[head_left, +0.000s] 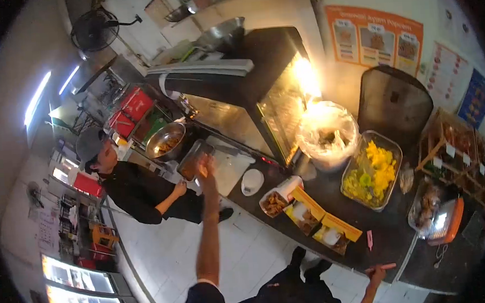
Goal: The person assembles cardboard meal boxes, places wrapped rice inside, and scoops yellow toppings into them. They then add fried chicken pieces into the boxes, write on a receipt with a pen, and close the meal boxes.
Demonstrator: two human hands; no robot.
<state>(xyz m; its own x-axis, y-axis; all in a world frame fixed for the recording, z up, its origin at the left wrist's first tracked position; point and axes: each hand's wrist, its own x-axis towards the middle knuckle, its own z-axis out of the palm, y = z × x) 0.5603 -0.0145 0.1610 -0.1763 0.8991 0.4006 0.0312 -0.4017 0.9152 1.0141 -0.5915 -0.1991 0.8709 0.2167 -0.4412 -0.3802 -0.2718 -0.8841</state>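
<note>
My left hand point(206, 166) reaches far forward over a metal tray point(188, 167) at the counter's edge. Its fingers look closed around a small orange-brown thing, too blurred to name. Low at the right, my right hand point(376, 275) grips a slim pink marker point(387, 266). A second pink piece point(369, 240) lies on the counter close to it. Between my hands stand food boxes: one with fried pieces point(273, 204), another with brown pieces point(303, 216), and a third with a white lump point(333, 236). A white scale-like device point(252, 182) sits beside them.
A co-worker in black point(139, 185) stands left of the counter, near a metal bowl of food point(166, 141). The lit display case point(250, 90) rises behind. A lined bucket point(328, 132), a tray rim around yellow food point(345, 170) and an orange-edged container point(452, 221) occupy the right.
</note>
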